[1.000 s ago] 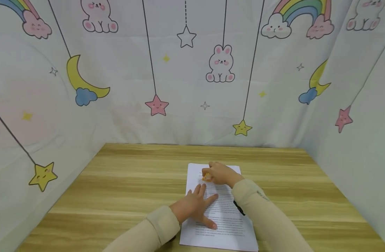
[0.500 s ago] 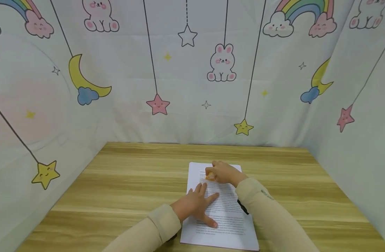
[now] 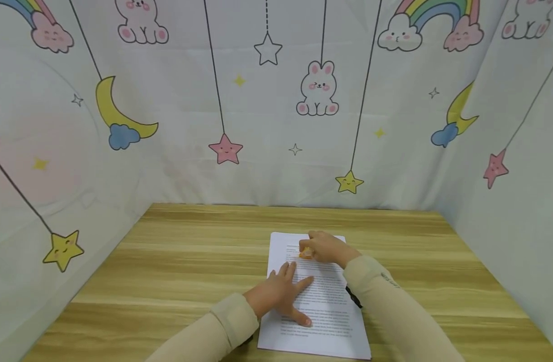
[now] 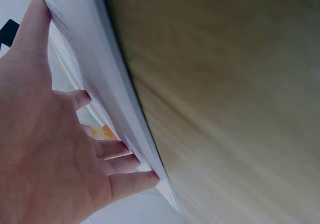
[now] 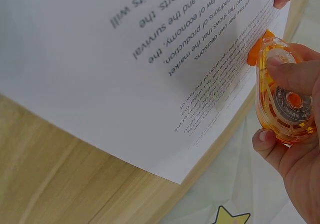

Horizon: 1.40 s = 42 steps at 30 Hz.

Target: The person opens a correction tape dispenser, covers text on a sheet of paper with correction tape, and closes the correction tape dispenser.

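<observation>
A sheet of printed paper [image 3: 321,332], the top of a thin stack, lies on the wooden table in front of me. Spread flat over the left side of the page, my left hand [image 3: 283,295] presses with straight fingers; the left wrist view shows its fingertips [image 4: 131,181] on the paper near the stack's edge. My right hand [image 3: 328,248] grips an orange, see-through correction tape [image 5: 294,104] between thumb and fingers. Its orange tip [image 5: 256,50] is down at the printed lines near the top of the page. The right hand partly covers the tape in the head view.
Bare wood tabletop [image 3: 190,251] extends around the stack. A white cloth backdrop [image 3: 267,115] printed with stars, moons and rabbits stands behind the table and along both sides. A dark band [image 3: 354,297] shows at the right cuff.
My right hand, with the correction tape in it, has slid a short way to the right along the upper lines. My left hand has stayed in place on the page.
</observation>
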Each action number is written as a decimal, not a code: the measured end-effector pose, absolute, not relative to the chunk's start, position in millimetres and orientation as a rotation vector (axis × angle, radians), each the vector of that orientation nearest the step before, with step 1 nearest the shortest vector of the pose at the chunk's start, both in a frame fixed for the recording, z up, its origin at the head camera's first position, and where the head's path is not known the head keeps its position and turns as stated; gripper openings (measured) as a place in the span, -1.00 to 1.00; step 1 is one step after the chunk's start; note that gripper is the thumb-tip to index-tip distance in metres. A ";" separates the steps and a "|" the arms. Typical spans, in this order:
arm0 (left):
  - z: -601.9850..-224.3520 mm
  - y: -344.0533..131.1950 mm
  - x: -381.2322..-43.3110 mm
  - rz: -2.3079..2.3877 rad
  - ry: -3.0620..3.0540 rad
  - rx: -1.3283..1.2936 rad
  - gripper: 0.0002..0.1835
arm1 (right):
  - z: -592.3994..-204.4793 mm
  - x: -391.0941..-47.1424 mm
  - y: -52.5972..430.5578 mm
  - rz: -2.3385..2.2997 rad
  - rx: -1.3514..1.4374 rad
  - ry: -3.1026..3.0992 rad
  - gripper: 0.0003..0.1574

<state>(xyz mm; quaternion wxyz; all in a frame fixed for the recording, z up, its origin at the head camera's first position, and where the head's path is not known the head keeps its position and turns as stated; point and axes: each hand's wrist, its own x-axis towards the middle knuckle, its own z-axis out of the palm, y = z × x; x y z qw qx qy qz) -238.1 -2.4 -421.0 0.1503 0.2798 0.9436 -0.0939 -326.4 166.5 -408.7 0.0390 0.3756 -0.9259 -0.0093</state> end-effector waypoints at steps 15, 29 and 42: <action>-418.3 -1.1 -236.6 -0.290 2.713 0.789 0.08 | -413.1 -325.1 183.2 -0.049 1.144 -2.783 -0.74; -421.5 -0.5 -238.4 -0.252 2.711 0.757 0.10 | -405.9 -321.0 208.5 0.451 0.904 -2.920 -0.65; -420.2 3.4 -239.7 -0.213 2.698 0.740 0.13 | -405.6 -314.9 233.1 0.457 0.848 -2.885 -0.69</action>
